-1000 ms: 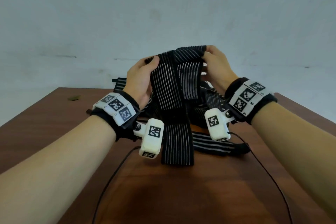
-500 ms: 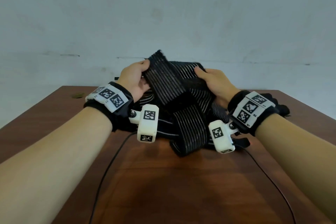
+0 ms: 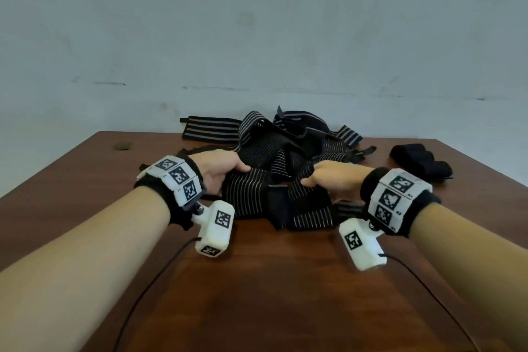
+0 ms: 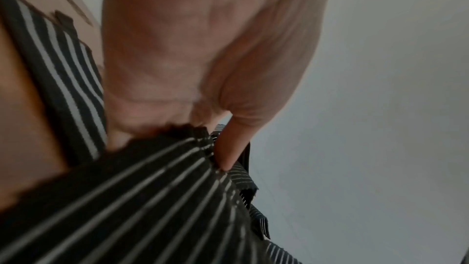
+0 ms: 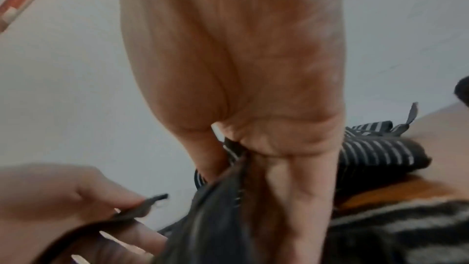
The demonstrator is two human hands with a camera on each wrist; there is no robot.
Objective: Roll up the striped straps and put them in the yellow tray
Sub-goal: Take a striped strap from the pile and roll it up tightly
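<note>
Wooden table (image 3: 257, 280) bore a heap of striped straps (image 3: 288, 146). Left hand (image 3: 220, 168) and right hand (image 3: 334, 177) each pinched one strap (image 3: 248, 194).

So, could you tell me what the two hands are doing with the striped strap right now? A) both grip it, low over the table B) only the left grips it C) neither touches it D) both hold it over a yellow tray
A: the left hand and right hand each grip the striped strap low over the table.
</note>
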